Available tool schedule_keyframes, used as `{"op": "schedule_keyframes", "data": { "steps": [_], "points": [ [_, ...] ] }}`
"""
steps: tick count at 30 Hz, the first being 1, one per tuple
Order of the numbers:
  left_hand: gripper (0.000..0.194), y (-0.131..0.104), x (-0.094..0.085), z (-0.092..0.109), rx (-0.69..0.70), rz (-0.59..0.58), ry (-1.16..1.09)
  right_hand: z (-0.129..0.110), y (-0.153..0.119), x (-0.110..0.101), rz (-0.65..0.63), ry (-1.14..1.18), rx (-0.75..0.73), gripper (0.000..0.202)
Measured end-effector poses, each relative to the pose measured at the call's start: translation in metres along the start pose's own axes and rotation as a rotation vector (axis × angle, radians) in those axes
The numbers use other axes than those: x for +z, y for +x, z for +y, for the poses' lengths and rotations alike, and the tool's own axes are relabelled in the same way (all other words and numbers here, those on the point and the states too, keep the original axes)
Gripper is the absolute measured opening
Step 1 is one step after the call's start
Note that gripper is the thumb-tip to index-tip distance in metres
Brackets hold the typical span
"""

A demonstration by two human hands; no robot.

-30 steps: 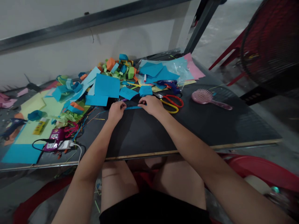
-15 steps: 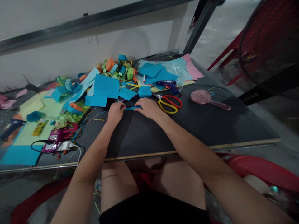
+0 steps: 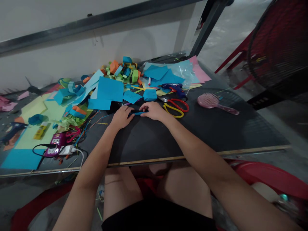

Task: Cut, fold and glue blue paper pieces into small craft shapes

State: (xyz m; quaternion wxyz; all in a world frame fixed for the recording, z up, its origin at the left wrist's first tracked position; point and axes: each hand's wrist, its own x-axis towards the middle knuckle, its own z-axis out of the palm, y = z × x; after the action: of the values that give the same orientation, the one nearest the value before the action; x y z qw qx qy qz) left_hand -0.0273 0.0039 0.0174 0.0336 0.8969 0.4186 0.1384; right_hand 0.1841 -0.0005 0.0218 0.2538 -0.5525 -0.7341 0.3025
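A narrow blue paper strip [image 3: 138, 113] stretches between my two hands, just above or on the dark table. My left hand [image 3: 122, 116] grips its left end, thumb and fingers closed on it. At the other end, my right hand [image 3: 152, 110] pinches the strip with fingers bent. Behind the hands lie blue paper pieces [image 3: 132, 97] and a folded blue paper shape [image 3: 149, 95]. Scissors [image 3: 176, 107] with red and yellow handles rest right of my right hand. The fingertips' undersides are hidden.
A pink hairbrush [image 3: 211, 102] lies on the right. Blue glue gun [image 3: 175, 89] and folded paper pieces [image 3: 120, 69] are at the back. On the left are a purple power strip [image 3: 56, 142], cables and coloured sheets [image 3: 21, 158]. A fan [image 3: 276, 48] stands beyond the table's right edge.
My left hand has turned flatter over the strip, its fingers reaching further forward. The right hand has shifted slightly, and the strip looks narrower and darker. The view has moved slightly.
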Motion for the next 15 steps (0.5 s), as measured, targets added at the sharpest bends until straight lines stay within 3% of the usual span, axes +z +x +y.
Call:
{"op": "schedule_keyframes", "data": {
  "steps": [8, 13, 15],
  "points": [
    [0.02, 0.003, 0.008, -0.004, 0.053, 0.111, 0.013, -0.001, -0.001, 0.001, 0.05, -0.004, -0.183, 0.015],
    [0.013, 0.005, 0.01, -0.007, -0.078, 0.147, -0.124, 0.002, 0.0, 0.002, 0.094, -0.055, -0.172, 0.034],
    [0.013, 0.004, 0.011, -0.008, -0.128, 0.154, -0.117, 0.001, -0.001, 0.002, 0.079, -0.135, -0.183, 0.028]
  ]
}}
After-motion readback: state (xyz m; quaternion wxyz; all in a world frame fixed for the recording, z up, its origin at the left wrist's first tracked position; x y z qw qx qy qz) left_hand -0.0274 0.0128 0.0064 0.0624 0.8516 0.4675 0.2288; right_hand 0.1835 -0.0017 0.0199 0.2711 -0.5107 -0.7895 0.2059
